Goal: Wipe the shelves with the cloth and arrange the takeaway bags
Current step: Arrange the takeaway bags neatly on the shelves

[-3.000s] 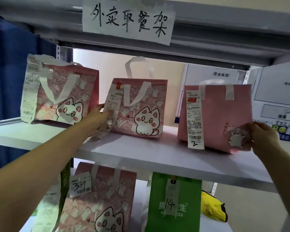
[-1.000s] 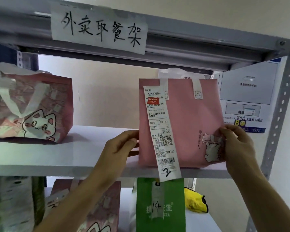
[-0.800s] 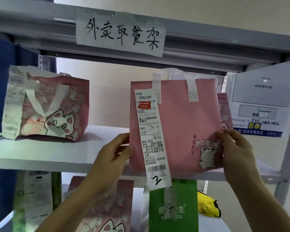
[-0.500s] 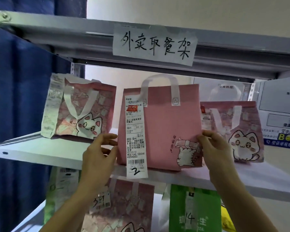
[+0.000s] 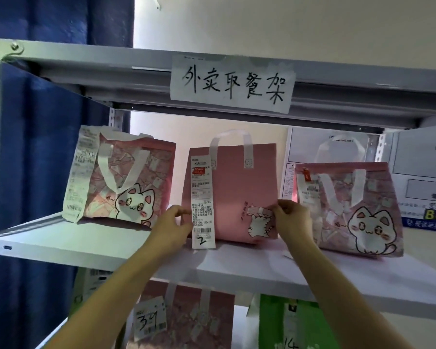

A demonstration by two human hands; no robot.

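Now left hand [image 5: 170,226], right hand [image 5: 291,219] both gripping plain pink bag [image 5: 233,195] sides on shelf [image 5: 86,244]

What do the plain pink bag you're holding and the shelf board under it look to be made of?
Plain pink bag with white strap handles: seemingly matte non-woven fabric; it stands soft-edged without gloss. White shelf board: probably painted metal, smooth and faintly shiny, with a thin folded front lip. Neither is certain.
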